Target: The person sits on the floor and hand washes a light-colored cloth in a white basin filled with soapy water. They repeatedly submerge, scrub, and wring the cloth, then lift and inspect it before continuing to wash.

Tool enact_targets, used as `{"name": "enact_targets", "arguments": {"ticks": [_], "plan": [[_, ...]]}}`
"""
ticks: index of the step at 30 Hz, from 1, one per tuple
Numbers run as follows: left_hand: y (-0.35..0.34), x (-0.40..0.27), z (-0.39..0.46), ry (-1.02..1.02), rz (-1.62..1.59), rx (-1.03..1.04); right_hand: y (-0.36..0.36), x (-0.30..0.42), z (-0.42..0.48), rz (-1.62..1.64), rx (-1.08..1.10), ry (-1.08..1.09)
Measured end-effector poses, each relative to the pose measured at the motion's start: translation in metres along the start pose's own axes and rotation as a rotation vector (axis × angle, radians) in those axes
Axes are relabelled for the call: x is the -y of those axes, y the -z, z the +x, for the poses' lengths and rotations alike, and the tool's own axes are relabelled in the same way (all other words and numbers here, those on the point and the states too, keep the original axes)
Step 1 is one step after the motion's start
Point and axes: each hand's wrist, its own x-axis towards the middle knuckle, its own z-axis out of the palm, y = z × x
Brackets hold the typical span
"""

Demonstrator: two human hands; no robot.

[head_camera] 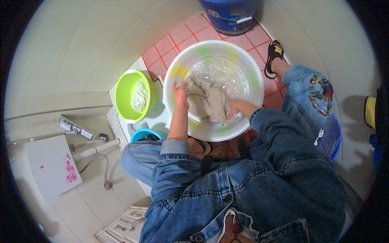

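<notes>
A large whitish plastic basin (258,76) with yellow and green patches stands on the floor before me, holding sudsy water (222,65). Wet beige cloth (214,103) lies bunched in its near part. My left hand (180,94) is at the basin's left side, thumb and fingers around the edge of a fold; how firmly it grips is not clear. At the cloth's right edge, my right hand (237,107) reaches down with its fingers against the fabric, partly hidden by it.
Left stands a lime-green basin (119,97) with white cloth; nearer me, a light-blue basin (136,133) holds dark cloth. A dark-blue bucket (231,18) stands beyond, on a red mat (159,62). A blue-purple plastic container (332,136) is at right. Walls close in on both sides.
</notes>
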Motion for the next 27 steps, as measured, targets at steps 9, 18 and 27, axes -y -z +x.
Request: {"name": "enact_targets", "arguments": {"ticks": [9,18,27], "plan": [[0.038,-0.071,-0.048,-0.403,0.757,0.584,0.142,0.119,-0.078,-0.02,-0.474,0.249],[0.024,-0.078,-0.114,-0.76,0.535,0.731,0.218,0.198,-0.145,0.73,-0.61,0.353],[0.008,-0.055,-0.087,-0.601,0.217,0.435,0.21,0.207,-0.138,1.082,-0.358,0.247]]}}
